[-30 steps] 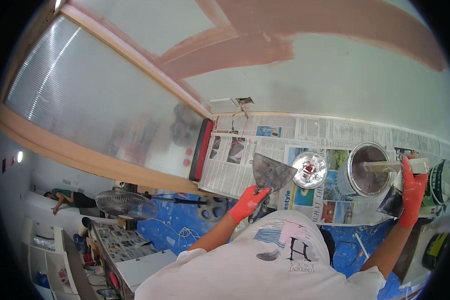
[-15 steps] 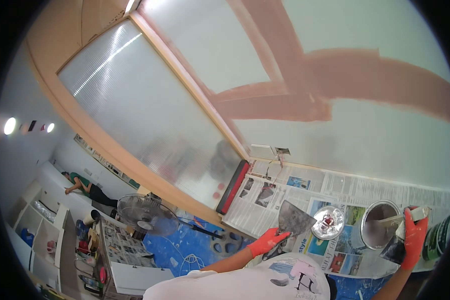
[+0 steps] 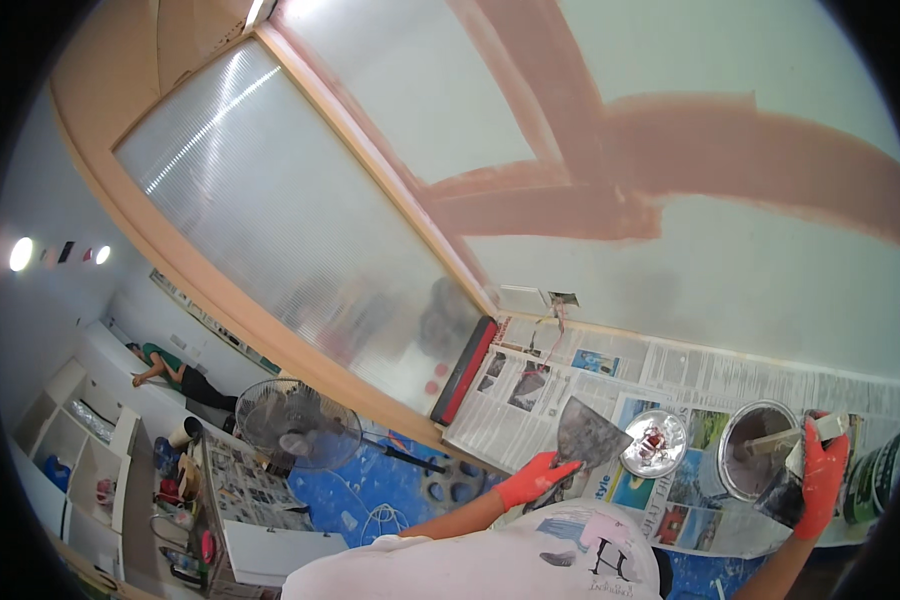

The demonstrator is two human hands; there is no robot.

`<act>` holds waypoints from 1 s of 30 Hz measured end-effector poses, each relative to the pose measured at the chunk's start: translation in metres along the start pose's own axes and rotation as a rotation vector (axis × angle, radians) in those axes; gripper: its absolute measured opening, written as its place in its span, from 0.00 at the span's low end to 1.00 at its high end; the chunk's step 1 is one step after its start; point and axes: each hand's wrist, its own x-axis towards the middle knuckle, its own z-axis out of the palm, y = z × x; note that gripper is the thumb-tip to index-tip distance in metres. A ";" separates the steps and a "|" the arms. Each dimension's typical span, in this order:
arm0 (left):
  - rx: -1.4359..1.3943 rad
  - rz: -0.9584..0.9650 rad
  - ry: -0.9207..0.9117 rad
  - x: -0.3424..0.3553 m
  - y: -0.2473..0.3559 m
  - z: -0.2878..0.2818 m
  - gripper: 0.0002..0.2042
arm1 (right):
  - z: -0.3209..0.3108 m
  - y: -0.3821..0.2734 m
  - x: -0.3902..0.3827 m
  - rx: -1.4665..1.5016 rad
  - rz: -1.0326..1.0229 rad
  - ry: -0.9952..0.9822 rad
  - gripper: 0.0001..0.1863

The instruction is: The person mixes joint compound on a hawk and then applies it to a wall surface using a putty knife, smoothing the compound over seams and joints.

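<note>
My left hand (image 3: 538, 481), in an orange glove, is closed around a wide putty knife whose grey, smeared blade (image 3: 592, 436) points up and away. Beside that blade lies a round silver lid (image 3: 667, 456) with a reddish smear. Further right is an open metal can (image 3: 726, 455) of brownish-grey paste. At its right rim my orange-gloved right hand (image 3: 823, 478) is closed on a second putty knife with a dark blade (image 3: 782, 496). A pale flat stick (image 3: 773, 441) reaches over the paste from that hand; whether the fingers hold it too is hard to tell.
Newspaper (image 3: 490, 440) covers the surface along the wall (image 3: 750, 270), which bears pinkish-brown bands. A green bucket (image 3: 878, 475) stands far right. Left are a framed translucent panel (image 3: 300, 230), a fan (image 3: 295, 425), blue floor sheeting (image 3: 335, 500) with a cable, and another person (image 3: 175, 370) leaning over a white surface.
My right hand has shifted slightly left and down, and the dark blade now sits closer against the can. My left hand and its putty knife have hardly moved.
</note>
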 end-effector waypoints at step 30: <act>-0.083 -0.068 0.033 0.004 -0.036 0.000 0.18 | -0.057 0.138 -0.001 -0.926 -0.392 0.020 0.25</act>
